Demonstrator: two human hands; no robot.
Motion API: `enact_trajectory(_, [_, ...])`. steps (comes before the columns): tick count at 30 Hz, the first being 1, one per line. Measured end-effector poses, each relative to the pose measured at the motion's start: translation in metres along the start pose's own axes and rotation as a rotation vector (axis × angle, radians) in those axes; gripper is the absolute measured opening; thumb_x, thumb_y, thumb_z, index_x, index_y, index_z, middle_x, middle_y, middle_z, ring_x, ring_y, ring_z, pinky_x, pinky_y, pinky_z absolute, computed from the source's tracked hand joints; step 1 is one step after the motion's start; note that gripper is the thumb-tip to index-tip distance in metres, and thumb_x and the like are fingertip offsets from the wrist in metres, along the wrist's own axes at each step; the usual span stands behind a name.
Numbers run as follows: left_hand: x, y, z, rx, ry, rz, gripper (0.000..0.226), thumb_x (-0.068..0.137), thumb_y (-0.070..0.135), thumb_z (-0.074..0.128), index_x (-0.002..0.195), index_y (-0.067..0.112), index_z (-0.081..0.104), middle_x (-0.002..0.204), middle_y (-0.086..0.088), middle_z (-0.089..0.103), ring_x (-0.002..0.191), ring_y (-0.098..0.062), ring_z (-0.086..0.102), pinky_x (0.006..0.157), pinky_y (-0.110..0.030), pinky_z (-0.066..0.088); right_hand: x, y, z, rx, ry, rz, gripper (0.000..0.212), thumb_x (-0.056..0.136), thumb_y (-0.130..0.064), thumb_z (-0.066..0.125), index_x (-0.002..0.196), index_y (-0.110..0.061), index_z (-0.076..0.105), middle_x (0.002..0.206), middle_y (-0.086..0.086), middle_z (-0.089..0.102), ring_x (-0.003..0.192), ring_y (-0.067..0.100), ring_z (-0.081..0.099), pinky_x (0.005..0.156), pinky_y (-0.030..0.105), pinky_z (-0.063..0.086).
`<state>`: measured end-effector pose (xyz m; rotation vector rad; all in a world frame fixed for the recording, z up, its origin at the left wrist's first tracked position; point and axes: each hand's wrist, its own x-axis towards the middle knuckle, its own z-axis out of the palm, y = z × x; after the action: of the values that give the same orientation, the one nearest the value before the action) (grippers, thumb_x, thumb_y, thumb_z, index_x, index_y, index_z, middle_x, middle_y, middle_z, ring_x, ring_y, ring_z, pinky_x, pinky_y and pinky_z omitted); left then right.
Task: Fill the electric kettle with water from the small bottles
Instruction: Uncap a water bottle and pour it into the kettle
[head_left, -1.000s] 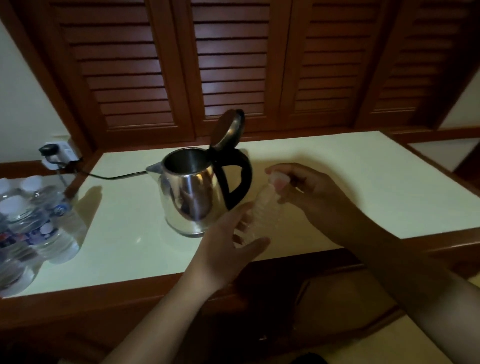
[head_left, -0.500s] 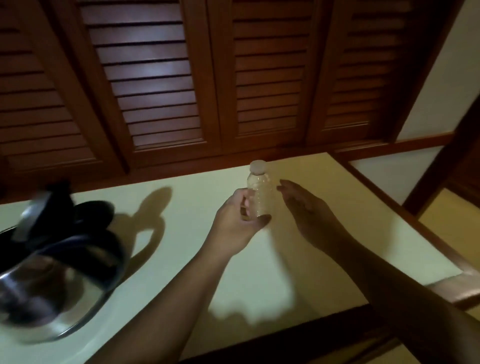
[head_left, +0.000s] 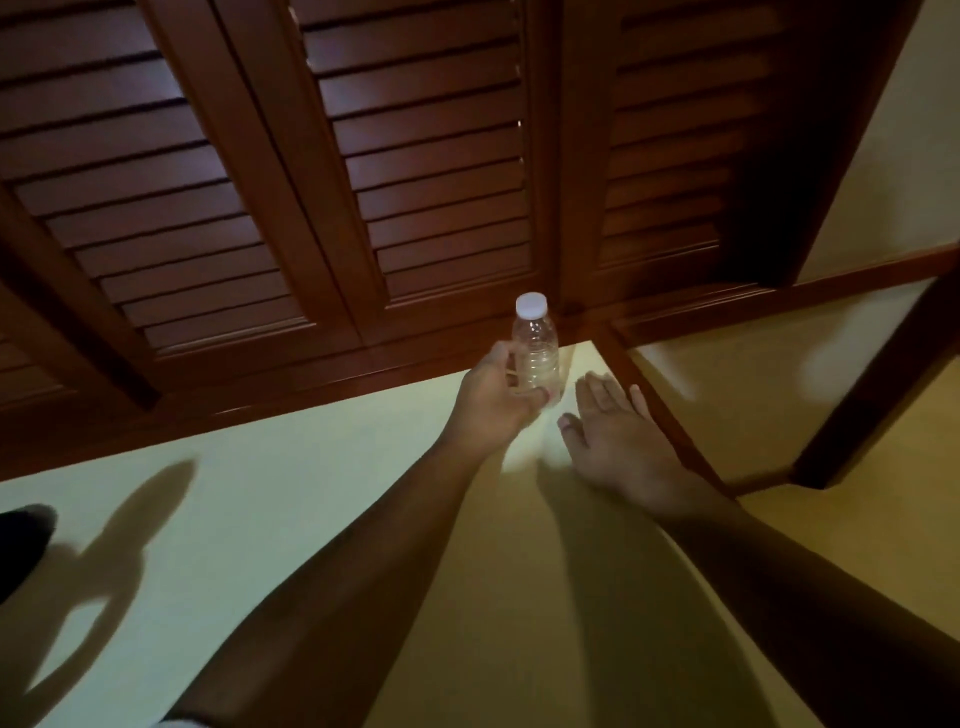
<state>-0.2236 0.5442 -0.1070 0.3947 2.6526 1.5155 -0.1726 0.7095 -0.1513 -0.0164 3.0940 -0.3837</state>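
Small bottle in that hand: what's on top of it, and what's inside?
A white cap sits on the small bottle. Its clear upper body shows no obvious water. The left hand grips the lower part, hiding whatever is there.

surface: pale countertop (head_left: 291, 509) | far right corner: small capped bottle (head_left: 537, 353), upright | contact: unclear

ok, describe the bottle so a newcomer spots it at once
Find the pale countertop under the louvred wooden doors. At its far right corner, the left hand grips a small clear bottle, upright. It is the only item with a white cap.
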Motion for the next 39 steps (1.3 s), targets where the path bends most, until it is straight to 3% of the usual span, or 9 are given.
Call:
enact_trajectory(7, [0.058, 0.003, 0.036, 0.059, 0.007, -0.004, 0.056, 0.088, 0.023, 0.085, 0.136, 0.027, 0.056, 0.126, 0.007, 0.07, 0.106, -0.011, 0.07, 0.095, -0.042, 0.061, -0.004, 0.009, 0.009, -0.088, 0.085, -0.002, 0.09, 0.093, -0.067, 0.002, 0.158, -0.008, 0.021, 0.167, 0.012, 0.02, 0.156, 0.023, 0.011, 0.126, 0.051, 0.007])
enact_trajectory(16, [0.084, 0.01, 0.057, 0.027, 0.002, 0.006, 0.06, 0.09, 0.028, 0.084, 0.143, 0.019, 0.057, 0.131, 0.002, 0.071, 0.112, -0.008, 0.069, 0.099, -0.031, 0.058, -0.001, 0.011, 0.009, -0.047, 0.07, -0.016, 0.085, 0.098, -0.067, 0.004, 0.16, -0.01, 0.006, 0.169, 0.011, 0.004, 0.156, 0.024, -0.005, 0.126, 0.05, -0.002])
enact_trajectory(20, [0.083, 0.01, 0.057, 0.012, -0.023, -0.02, 0.063, 0.091, 0.028, 0.083, 0.147, 0.019, 0.055, 0.135, 0.002, 0.07, 0.113, -0.006, 0.067, 0.102, -0.028, 0.055, -0.001, 0.012, 0.009, -0.053, 0.069, -0.022, 0.086, 0.097, -0.067, 0.002, 0.16, -0.009, 0.009, 0.169, 0.012, 0.006, 0.156, 0.025, -0.002, 0.126, 0.051, 0.0])
enact_trajectory(24, [0.066, 0.005, 0.045, 0.036, 0.004, -0.061, 0.078, 0.089, 0.031, 0.085, 0.155, 0.017, 0.047, 0.147, -0.001, 0.061, 0.133, -0.014, 0.06, 0.111, -0.033, 0.051, -0.001, 0.015, 0.008, 0.027, 0.105, -0.05, 0.087, 0.094, -0.065, 0.004, 0.159, -0.009, 0.018, 0.167, 0.012, 0.018, 0.156, 0.023, 0.009, 0.126, 0.048, 0.003])
enact_trajectory(28, [0.007, 0.0, 0.015, 0.0, 0.064, -0.111, 0.065, 0.097, 0.023, 0.075, 0.156, 0.022, 0.046, 0.149, 0.003, 0.059, 0.134, -0.013, 0.058, 0.105, -0.021, 0.047, -0.009, 0.006, 0.006, 0.083, 0.18, -0.152, 0.079, 0.098, -0.058, 0.012, 0.154, -0.007, 0.034, 0.161, 0.014, 0.034, 0.153, 0.024, 0.024, 0.126, 0.043, 0.009])
enact_trajectory(31, [-0.059, -0.015, -0.016, 0.043, 0.129, -0.101, 0.049, 0.105, 0.015, 0.062, 0.151, 0.027, 0.05, 0.131, 0.018, 0.058, 0.114, 0.006, 0.06, 0.081, 0.001, 0.044, -0.026, -0.03, 0.002, 0.214, 0.126, -0.198, 0.069, 0.099, -0.055, 0.023, 0.158, -0.019, 0.026, 0.166, 0.001, 0.025, 0.154, 0.015, 0.016, 0.124, 0.03, 0.0])
enact_trajectory(33, [-0.105, -0.029, -0.04, 0.063, 0.173, -0.109, 0.048, 0.107, 0.017, 0.057, 0.153, 0.03, 0.05, 0.136, 0.022, 0.058, 0.117, 0.01, 0.058, 0.083, 0.004, 0.044, -0.041, -0.062, 0.006, 0.224, 0.106, -0.307, 0.063, 0.103, -0.05, 0.034, 0.159, -0.023, 0.025, 0.166, -0.005, 0.023, 0.153, 0.012, 0.017, 0.117, 0.022, -0.005])
enact_trajectory(36, [-0.172, -0.057, -0.08, 0.112, 0.264, -0.118, 0.052, 0.108, 0.014, 0.054, 0.155, 0.034, 0.049, 0.15, 0.019, 0.057, 0.137, 0.005, 0.053, 0.113, -0.015, 0.044, -0.07, -0.115, 0.021, 0.325, 0.093, -0.493, 0.055, 0.104, -0.041, 0.044, 0.154, -0.021, 0.038, 0.159, -0.003, 0.04, 0.147, 0.014, 0.034, 0.118, 0.021, 0.013])
enact_trajectory(39, [-0.245, -0.076, -0.118, 0.151, 0.374, -0.148, 0.053, 0.104, 0.016, 0.054, 0.156, 0.028, 0.05, 0.153, 0.016, 0.056, 0.143, 0.002, 0.049, 0.12, -0.029, 0.043, -0.1, -0.172, 0.038, 0.45, 0.062, -0.687, 0.047, 0.102, -0.032, 0.049, 0.146, -0.015, 0.05, 0.147, -0.001, 0.055, 0.136, 0.013, 0.048, 0.114, 0.027, 0.038])
